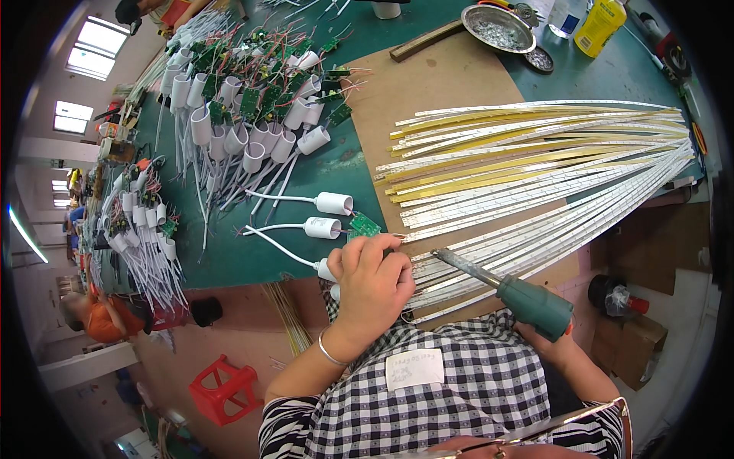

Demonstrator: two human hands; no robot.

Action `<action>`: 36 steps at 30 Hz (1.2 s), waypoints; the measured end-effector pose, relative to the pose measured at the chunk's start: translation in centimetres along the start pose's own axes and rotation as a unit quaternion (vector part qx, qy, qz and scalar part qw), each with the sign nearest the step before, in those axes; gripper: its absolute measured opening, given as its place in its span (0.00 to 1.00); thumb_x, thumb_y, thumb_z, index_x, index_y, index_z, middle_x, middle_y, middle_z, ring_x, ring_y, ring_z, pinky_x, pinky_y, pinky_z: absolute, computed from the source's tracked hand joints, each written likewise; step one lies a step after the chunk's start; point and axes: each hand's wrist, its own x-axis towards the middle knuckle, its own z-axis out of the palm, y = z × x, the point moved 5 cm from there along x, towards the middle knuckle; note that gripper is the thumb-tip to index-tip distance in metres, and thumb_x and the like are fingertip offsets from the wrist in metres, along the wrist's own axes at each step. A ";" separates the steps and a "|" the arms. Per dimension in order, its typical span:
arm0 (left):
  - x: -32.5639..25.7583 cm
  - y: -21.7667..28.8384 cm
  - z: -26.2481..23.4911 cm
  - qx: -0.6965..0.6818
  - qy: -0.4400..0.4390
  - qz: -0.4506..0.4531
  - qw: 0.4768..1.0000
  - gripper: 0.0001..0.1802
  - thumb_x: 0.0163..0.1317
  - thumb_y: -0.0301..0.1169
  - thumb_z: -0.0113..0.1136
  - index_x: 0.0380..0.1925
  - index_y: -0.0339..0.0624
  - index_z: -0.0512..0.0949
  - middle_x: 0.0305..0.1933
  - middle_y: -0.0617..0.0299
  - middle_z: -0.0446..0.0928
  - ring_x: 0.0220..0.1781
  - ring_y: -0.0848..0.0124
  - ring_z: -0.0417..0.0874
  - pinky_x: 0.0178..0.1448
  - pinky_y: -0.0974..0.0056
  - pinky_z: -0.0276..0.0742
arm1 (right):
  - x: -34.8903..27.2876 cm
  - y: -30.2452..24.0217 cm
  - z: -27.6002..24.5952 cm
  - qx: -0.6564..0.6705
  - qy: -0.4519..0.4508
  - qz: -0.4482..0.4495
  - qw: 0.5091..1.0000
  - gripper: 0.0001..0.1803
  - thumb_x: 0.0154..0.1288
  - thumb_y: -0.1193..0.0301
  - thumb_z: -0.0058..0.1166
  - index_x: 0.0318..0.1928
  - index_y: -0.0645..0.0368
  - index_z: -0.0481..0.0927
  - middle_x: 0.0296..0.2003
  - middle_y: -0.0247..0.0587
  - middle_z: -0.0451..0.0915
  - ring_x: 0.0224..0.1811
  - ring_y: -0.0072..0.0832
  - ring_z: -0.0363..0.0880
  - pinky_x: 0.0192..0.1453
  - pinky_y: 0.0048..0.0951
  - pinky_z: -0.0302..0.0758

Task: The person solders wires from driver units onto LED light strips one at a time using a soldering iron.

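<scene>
My left hand (368, 287) is closed in a pinch at the left ends of the LED strips (489, 214); what its fingertips grip is hidden. Beside its knuckles lies a small green circuit board (365, 224), wired to a white plastic sleeve (323, 228) with a white cable. A second sleeve (334, 203) lies just beyond, and another is partly covered by the hand. My right hand (547, 344) is wrapped round the green handle of a soldering iron (535, 304). The iron's tip points left, over the strip ends, a short way from my left fingers.
A heap of white sleeves with boards and cables (252, 115) covers the table's far left. Brown board (459, 76) lies under the strips. At the far right stand a metal bowl (498, 29) and a yellow bottle (600, 27). A red stool (225, 389) is on the floor.
</scene>
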 end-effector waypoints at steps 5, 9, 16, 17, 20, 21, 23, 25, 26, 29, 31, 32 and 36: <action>0.3 -0.1 0.1 0.000 0.005 0.012 1.000 0.09 0.46 0.26 0.71 0.28 0.48 0.80 0.50 0.67 0.77 0.56 0.60 0.71 0.60 0.53 0.58 | 0.0 -0.1 -0.1 0.007 -0.001 0.000 1.000 0.19 0.59 0.74 0.64 0.52 0.57 0.83 0.52 0.45 0.84 0.55 0.45 0.81 0.62 0.42 0.72; 0.4 -0.1 0.2 0.009 -0.009 0.010 1.000 0.09 0.46 0.26 0.71 0.28 0.48 0.80 0.50 0.67 0.77 0.56 0.60 0.71 0.60 0.53 0.58 | -0.1 0.3 0.1 -0.010 0.002 -0.017 1.000 0.19 0.59 0.71 0.65 0.52 0.57 0.83 0.51 0.45 0.84 0.53 0.44 0.82 0.60 0.42 0.75; 0.3 0.0 0.4 0.023 -0.008 0.009 1.000 0.10 0.46 0.25 0.70 0.29 0.48 0.79 0.50 0.67 0.77 0.57 0.60 0.71 0.61 0.52 0.58 | 0.5 0.7 0.7 -0.087 -0.045 -0.091 0.991 0.19 0.59 0.66 0.66 0.51 0.56 0.83 0.48 0.42 0.84 0.50 0.42 0.82 0.56 0.42 0.78; 0.3 0.1 0.5 0.021 -0.006 0.008 1.000 0.10 0.46 0.25 0.70 0.29 0.48 0.79 0.50 0.67 0.77 0.57 0.60 0.71 0.61 0.52 0.58 | 0.6 0.7 0.7 -0.093 -0.054 -0.090 0.990 0.19 0.59 0.65 0.66 0.50 0.55 0.84 0.48 0.41 0.84 0.50 0.43 0.82 0.56 0.42 0.78; 0.3 0.1 0.5 0.026 -0.003 0.008 1.000 0.11 0.46 0.25 0.70 0.29 0.48 0.79 0.51 0.67 0.77 0.57 0.60 0.71 0.61 0.52 0.58 | 0.8 0.5 0.9 -0.107 -0.042 -0.107 0.988 0.18 0.58 0.65 0.67 0.50 0.53 0.84 0.46 0.39 0.85 0.49 0.42 0.82 0.55 0.41 0.79; 0.3 0.1 0.5 0.027 -0.003 0.008 1.000 0.11 0.46 0.25 0.70 0.29 0.48 0.79 0.51 0.67 0.77 0.57 0.60 0.71 0.61 0.52 0.58 | 0.8 0.5 1.0 -0.102 -0.039 -0.109 0.988 0.18 0.58 0.65 0.67 0.50 0.53 0.84 0.46 0.39 0.85 0.49 0.42 0.82 0.55 0.41 0.79; 0.3 0.1 0.5 0.027 -0.003 0.008 1.000 0.11 0.45 0.25 0.70 0.29 0.48 0.79 0.51 0.67 0.77 0.57 0.60 0.71 0.61 0.52 0.58 | 0.8 0.6 1.2 -0.109 -0.046 -0.106 0.987 0.18 0.58 0.65 0.68 0.50 0.53 0.84 0.46 0.39 0.85 0.49 0.42 0.82 0.55 0.41 0.78; 0.3 0.0 0.5 0.027 -0.005 0.006 1.000 0.11 0.45 0.25 0.70 0.29 0.48 0.79 0.51 0.67 0.77 0.57 0.60 0.71 0.61 0.52 0.58 | 0.8 0.7 1.3 -0.097 -0.043 -0.098 0.989 0.19 0.58 0.65 0.68 0.50 0.53 0.84 0.47 0.39 0.85 0.50 0.42 0.82 0.55 0.42 0.79; 0.3 0.0 0.5 0.025 -0.005 0.005 1.000 0.11 0.45 0.25 0.70 0.29 0.48 0.79 0.51 0.67 0.77 0.57 0.60 0.71 0.61 0.52 0.58 | 0.8 0.7 1.3 -0.097 -0.043 -0.094 0.990 0.19 0.58 0.65 0.68 0.50 0.52 0.84 0.47 0.39 0.85 0.50 0.42 0.82 0.55 0.42 0.79; 0.2 0.1 0.5 0.029 -0.005 0.004 1.000 0.10 0.46 0.26 0.70 0.29 0.48 0.79 0.51 0.67 0.77 0.57 0.60 0.71 0.61 0.52 0.58 | 0.7 0.3 1.3 -0.133 -0.039 -0.128 0.982 0.19 0.58 0.64 0.68 0.49 0.54 0.84 0.47 0.40 0.85 0.49 0.43 0.82 0.55 0.42 0.79; 0.2 0.0 0.5 0.028 -0.006 0.003 1.000 0.10 0.46 0.26 0.70 0.29 0.48 0.79 0.51 0.67 0.77 0.57 0.60 0.71 0.61 0.52 0.58 | 0.8 0.4 1.0 -0.087 -0.028 -0.089 0.992 0.17 0.59 0.66 0.66 0.49 0.56 0.84 0.47 0.41 0.85 0.47 0.44 0.83 0.54 0.42 0.79; 0.2 0.0 0.5 0.027 -0.005 0.002 1.000 0.10 0.46 0.26 0.70 0.28 0.48 0.79 0.51 0.67 0.77 0.57 0.60 0.71 0.61 0.52 0.58 | 0.9 0.4 0.9 -0.064 -0.022 -0.069 0.995 0.17 0.59 0.66 0.65 0.48 0.57 0.84 0.46 0.42 0.85 0.46 0.44 0.83 0.54 0.41 0.78; 0.3 0.1 0.6 0.031 -0.004 0.004 1.000 0.10 0.46 0.26 0.70 0.28 0.48 0.79 0.50 0.68 0.77 0.57 0.61 0.71 0.61 0.52 0.58 | 0.7 0.6 0.1 0.053 -0.024 -0.021 0.998 0.15 0.60 0.72 0.62 0.48 0.60 0.84 0.45 0.45 0.86 0.46 0.45 0.83 0.54 0.41 0.78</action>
